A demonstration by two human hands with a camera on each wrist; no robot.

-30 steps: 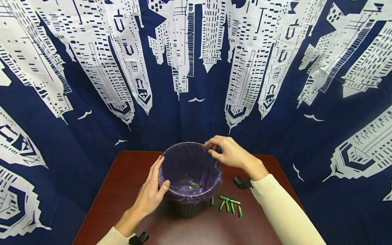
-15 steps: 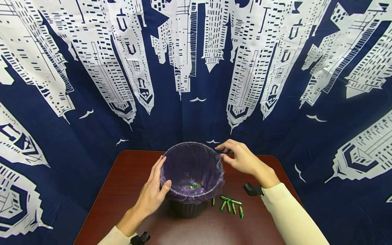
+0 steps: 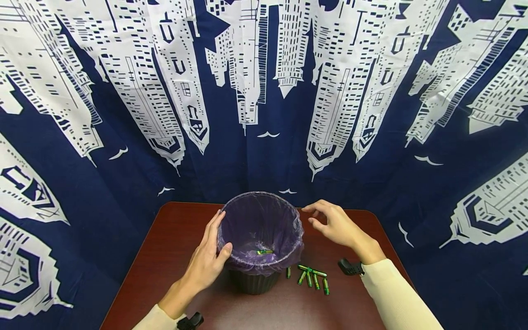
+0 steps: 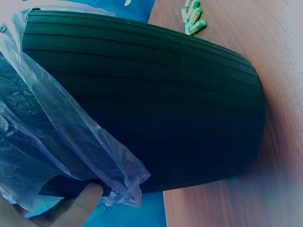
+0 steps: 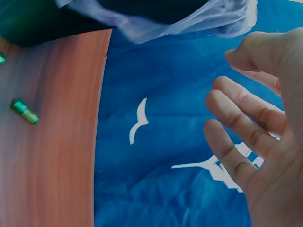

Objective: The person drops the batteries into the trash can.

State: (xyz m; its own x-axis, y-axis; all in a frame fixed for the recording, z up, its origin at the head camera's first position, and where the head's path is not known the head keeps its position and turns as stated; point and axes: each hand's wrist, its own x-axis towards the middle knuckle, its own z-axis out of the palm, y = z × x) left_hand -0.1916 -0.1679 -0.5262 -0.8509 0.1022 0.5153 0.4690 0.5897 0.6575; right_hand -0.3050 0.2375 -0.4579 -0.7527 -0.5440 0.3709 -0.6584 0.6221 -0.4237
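Observation:
A dark ribbed trash can (image 3: 253, 283) stands upright on the table, lined with a thin purple bag (image 3: 268, 269) folded over its rim. My left hand (image 3: 206, 261) rests against the can's left side, fingers fairly straight along the rim and thumb near the front. In the left wrist view a fingertip (image 4: 92, 191) touches the can beside the bag's loose edge. My right hand (image 3: 336, 224) hovers just right of the rim, apart from it, fingers loosely bent and holding nothing. Inside the bag, at the bottom, lies a green and gold battery (image 3: 265, 251).
Several green and gold batteries (image 3: 316, 280) lie on the reddish-brown wooden table (image 3: 354, 302) to the right of the can. Behind the table hangs a navy curtain (image 3: 222, 169) printed with white upside-down buildings.
My right hand has let go of the bag's edge at the back right of the rim and moved right and slightly down. The left hand stays against the can.

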